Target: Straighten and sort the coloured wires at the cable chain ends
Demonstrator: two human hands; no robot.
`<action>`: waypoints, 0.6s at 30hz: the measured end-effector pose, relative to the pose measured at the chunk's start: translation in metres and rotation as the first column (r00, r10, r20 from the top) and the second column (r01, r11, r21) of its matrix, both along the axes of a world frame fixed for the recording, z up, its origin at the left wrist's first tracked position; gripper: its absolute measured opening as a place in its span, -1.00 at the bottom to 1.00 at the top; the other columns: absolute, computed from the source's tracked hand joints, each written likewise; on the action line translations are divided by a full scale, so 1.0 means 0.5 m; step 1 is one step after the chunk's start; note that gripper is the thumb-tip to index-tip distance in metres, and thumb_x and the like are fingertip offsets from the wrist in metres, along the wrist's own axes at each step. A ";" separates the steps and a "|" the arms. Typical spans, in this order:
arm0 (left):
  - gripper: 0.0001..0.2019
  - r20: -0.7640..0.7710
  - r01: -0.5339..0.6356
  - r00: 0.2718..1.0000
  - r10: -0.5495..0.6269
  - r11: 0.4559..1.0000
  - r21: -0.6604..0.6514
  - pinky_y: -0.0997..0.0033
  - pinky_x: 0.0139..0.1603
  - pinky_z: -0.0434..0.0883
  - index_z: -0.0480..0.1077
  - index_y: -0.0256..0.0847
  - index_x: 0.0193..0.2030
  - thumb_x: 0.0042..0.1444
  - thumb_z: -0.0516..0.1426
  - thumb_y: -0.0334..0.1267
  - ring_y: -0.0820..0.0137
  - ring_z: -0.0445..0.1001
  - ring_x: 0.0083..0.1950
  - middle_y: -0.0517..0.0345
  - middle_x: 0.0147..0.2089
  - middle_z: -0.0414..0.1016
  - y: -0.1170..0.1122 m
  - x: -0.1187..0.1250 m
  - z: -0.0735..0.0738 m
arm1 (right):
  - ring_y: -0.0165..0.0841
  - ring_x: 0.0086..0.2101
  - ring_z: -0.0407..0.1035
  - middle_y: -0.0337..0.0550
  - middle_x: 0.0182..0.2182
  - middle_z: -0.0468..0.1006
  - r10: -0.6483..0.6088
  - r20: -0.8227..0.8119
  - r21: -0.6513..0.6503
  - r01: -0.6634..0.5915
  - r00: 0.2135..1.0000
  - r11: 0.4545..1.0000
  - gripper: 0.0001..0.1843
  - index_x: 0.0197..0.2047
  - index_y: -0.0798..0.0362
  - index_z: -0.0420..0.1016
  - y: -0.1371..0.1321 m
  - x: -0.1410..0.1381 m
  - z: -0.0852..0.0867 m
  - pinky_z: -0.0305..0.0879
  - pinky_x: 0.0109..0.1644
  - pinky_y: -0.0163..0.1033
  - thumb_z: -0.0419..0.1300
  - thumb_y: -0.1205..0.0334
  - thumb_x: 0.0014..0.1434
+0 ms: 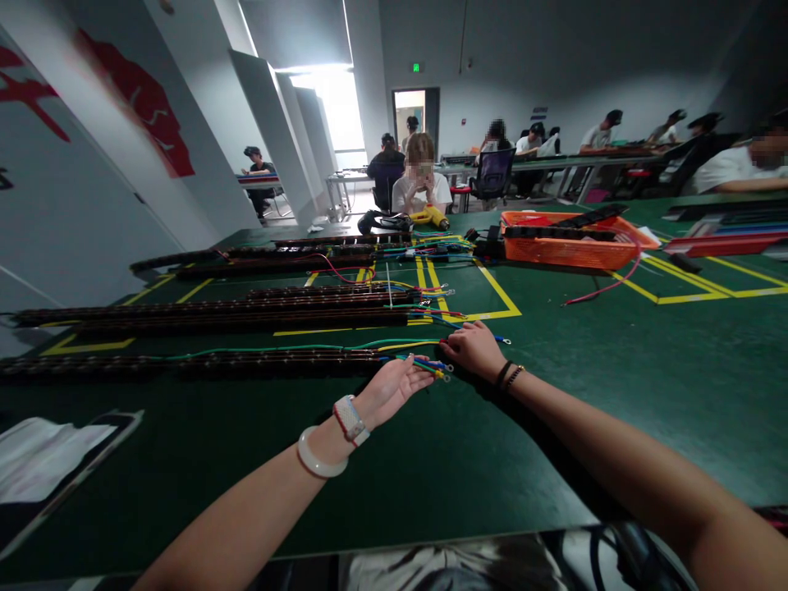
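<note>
A long dark cable harness (277,364) lies across the table, its coloured wires reaching toward both hands. My left hand (394,390) is palm up with fingers stretched out. Blue, green and yellow wires with ring terminals (444,374) pass at its fingertips; whether the thumb presses on them is unclear. My right hand (477,349) is closed at the ends of a green wire (406,341) and a yellow wire, fingers curled down. A blue-sleeved ring terminal (506,341) sticks out just beyond this hand.
More dark harnesses (215,313) lie behind on the green table (616,394), marked with yellow tape. An orange basket (560,250) holds dark parts. A yellow heat gun (431,216) lies near a person opposite. At left is a tray with white sheets (49,460).
</note>
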State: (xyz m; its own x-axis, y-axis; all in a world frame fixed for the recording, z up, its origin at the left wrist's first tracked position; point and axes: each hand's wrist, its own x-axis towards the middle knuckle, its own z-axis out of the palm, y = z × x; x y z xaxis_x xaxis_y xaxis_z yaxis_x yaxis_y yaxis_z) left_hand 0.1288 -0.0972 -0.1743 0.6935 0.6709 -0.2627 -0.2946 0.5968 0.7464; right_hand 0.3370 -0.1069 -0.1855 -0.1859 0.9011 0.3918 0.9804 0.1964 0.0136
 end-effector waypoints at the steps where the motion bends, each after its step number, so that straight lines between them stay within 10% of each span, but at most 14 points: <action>1: -0.83 0.002 0.000 1.000 0.000 1.000 0.003 0.09 0.17 0.25 0.35 -0.43 -0.16 0.21 0.00 -0.37 0.22 0.49 -0.07 -0.23 -0.12 0.49 0.000 0.000 0.000 | -0.35 -0.41 0.26 -0.18 -0.55 0.52 0.009 0.001 0.000 -0.009 1.000 1.000 -0.56 -0.58 0.05 0.45 -0.001 0.000 0.000 -0.08 -0.21 -0.20 0.02 0.05 0.24; 14: -0.84 -0.018 0.017 1.000 -0.017 1.000 -0.007 0.09 0.18 0.25 0.36 -0.42 -0.20 0.21 0.01 -0.36 0.22 0.48 -0.03 -0.23 -0.11 0.49 0.002 -0.001 0.002 | -0.37 -0.45 0.24 -0.15 -0.55 0.46 0.114 0.077 0.076 -0.120 0.991 0.990 -0.59 -0.48 0.08 0.42 -0.033 0.012 0.023 -0.03 -0.22 -0.21 -0.01 0.02 0.26; 18: -0.81 0.027 0.041 0.999 -0.041 0.999 0.023 0.11 0.18 0.25 0.37 -0.41 -0.15 0.22 0.01 -0.33 0.23 0.46 -0.01 -0.21 -0.07 0.48 0.005 -0.001 -0.009 | -0.38 -0.45 0.18 -0.18 -0.55 0.41 0.325 0.148 0.164 -0.347 0.934 0.923 -0.60 -0.46 0.07 0.40 -0.062 0.009 0.050 -0.04 -0.24 -0.21 -0.05 0.04 0.29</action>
State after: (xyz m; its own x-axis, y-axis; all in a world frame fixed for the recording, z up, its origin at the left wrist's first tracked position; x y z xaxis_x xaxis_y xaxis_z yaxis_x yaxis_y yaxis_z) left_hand 0.1283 -0.0946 -0.1790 0.7274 0.6473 -0.2278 -0.2911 0.5917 0.7518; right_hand 0.3418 -0.1380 -0.1605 -0.5190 0.6917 0.5021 0.8466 0.4970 0.1905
